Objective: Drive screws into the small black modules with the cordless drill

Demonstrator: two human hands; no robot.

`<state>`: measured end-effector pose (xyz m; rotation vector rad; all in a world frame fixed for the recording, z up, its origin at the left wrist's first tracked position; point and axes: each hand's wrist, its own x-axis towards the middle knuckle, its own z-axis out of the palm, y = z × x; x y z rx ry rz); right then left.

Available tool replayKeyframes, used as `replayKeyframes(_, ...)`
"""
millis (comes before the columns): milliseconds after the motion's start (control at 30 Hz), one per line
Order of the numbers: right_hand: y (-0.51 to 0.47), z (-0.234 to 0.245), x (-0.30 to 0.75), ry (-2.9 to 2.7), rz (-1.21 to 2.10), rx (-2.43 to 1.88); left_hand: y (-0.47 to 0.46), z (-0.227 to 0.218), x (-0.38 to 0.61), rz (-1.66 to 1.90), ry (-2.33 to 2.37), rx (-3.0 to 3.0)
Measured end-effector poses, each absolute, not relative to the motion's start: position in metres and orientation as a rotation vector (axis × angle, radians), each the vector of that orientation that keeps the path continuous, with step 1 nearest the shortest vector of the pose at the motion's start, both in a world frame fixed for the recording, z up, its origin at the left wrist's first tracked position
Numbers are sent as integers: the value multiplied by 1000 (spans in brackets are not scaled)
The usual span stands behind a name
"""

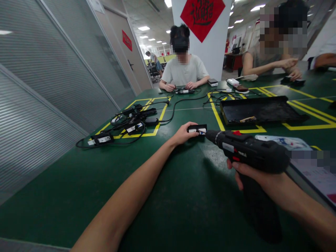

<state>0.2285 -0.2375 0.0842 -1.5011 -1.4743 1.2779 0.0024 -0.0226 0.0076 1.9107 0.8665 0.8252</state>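
Note:
My left hand (pixel 183 134) reaches forward over the green table (pixel 168 196) and grips a small black box with a white label (pixel 197 129), holding it down on the tabletop. My right hand (pixel 258 176) is wrapped round the grip of a black electric screwdriver (pixel 246 148) with red details. The tool lies level, and its tip points left at the end of the small black box.
A pile of black power adapters with cables (pixel 128 122) lies inside yellow floor-tape lines at the left. A black tray (pixel 259 111) sits ahead on the right, a printed sheet (pixel 304 161) beside my right hand. Two people sit across the table handling small parts.

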Motion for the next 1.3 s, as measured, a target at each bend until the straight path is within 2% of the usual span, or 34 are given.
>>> replayKeyframes(533,-238,92,220,-1438,1276,-1450,-22,8,2,801,891,1900)
replayKeyframes(900,-241,93,223,-1522,1237,-1568,-21,6,2,831,886,1878)
replayKeyframes(1300,-238,79,226,-1439,1235,-1539,-23,7,2,819,887,1900)
